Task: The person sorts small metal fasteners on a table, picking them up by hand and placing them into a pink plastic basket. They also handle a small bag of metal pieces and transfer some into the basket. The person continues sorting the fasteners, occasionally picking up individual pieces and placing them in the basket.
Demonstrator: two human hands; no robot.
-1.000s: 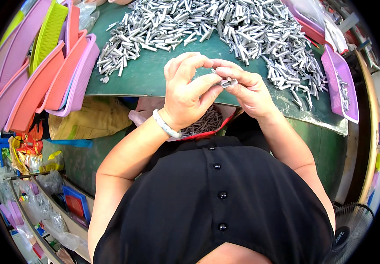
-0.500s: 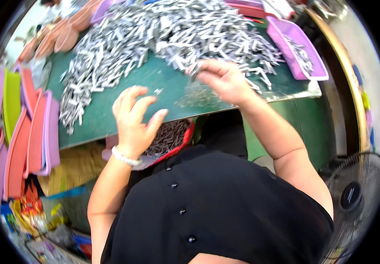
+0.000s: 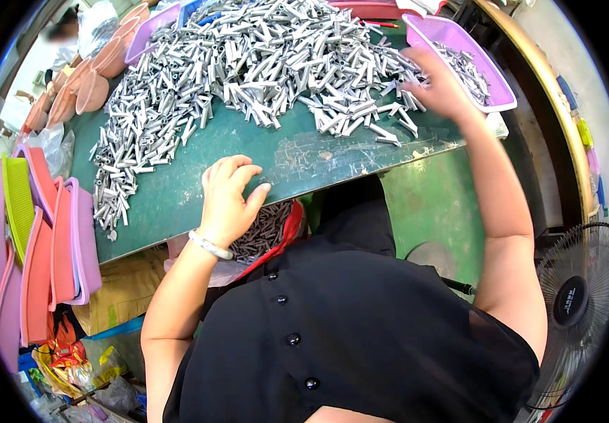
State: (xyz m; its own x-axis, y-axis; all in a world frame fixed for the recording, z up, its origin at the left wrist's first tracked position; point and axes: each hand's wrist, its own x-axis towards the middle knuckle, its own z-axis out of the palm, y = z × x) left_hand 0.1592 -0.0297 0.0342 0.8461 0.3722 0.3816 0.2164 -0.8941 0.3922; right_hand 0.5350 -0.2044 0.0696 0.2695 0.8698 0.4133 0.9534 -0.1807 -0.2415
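Observation:
A large heap of small grey metal tubes [image 3: 262, 56] covers the far part of the green tabletop [image 3: 177, 194]. My left hand [image 3: 230, 197], with a pale bracelet at its wrist, is at the near table edge. Its fingers are bent, the thumb is apart, and it holds nothing. My right hand [image 3: 445, 88] is over the heap's right end, beside a purple basket [image 3: 505, 88] holding more tubes. Motion blurs it, but its fingers and thumb look apart, with tubes showing between them. Below the table edge, a red-rimmed container [image 3: 291, 229] holds dark brownish pieces.
Stacked pink, purple and green baskets [image 3: 36, 240] stand at the left. Several orange bowls [image 3: 93, 92] are at the far left. A black fan [image 3: 570, 299] is at the right. A red pen [image 3: 380, 24] lies behind the heap.
My right hand, earlier pinching a small grey piece over the table's middle, has swung right toward the purple basket, and its fingers have parted. My left hand has lowered slightly toward the table edge.

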